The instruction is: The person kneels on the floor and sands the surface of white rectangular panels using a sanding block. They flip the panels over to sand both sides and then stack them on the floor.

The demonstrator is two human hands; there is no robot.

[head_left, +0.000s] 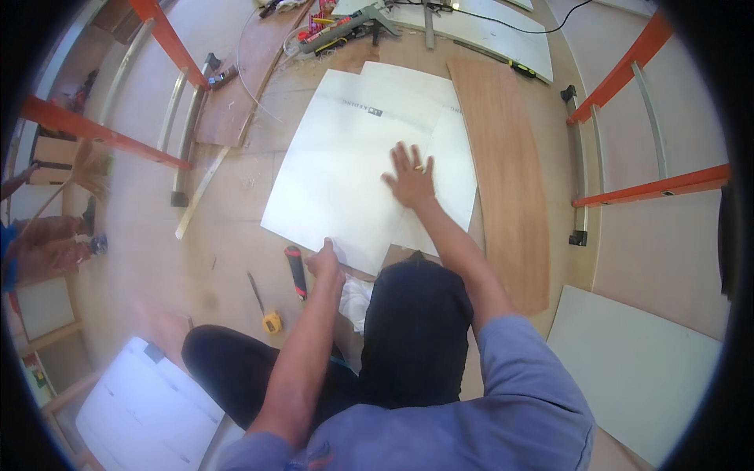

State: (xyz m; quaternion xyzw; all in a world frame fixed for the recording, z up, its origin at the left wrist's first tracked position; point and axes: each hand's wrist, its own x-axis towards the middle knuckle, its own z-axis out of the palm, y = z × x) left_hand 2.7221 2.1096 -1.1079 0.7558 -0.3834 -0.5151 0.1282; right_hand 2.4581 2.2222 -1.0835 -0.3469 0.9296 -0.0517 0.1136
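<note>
A white board (334, 188) with a line of dark print lies on the floor in front of my knees, overlapping another white panel (449, 149) on its right. My left hand (323, 261) is closed on the near edge of the white board, thumb up. Its other fingers are partly hidden. Flat on the white surface, with fingers spread, rests my right hand (411, 179). Beside my left forearm lie a red and black knife-like tool (295, 272) and a small yellow tool (271, 322) with a thin dark strip. A crumpled white cloth or bag (356, 302) sits by my knee.
A brown wood panel (506, 184) lies right of the boards. Orange ladders (656, 188) stand on both sides. A caulking gun (342, 30) lies among tools at the far side. Another white board (636, 369) is at lower right. A person (51, 243) is at far left.
</note>
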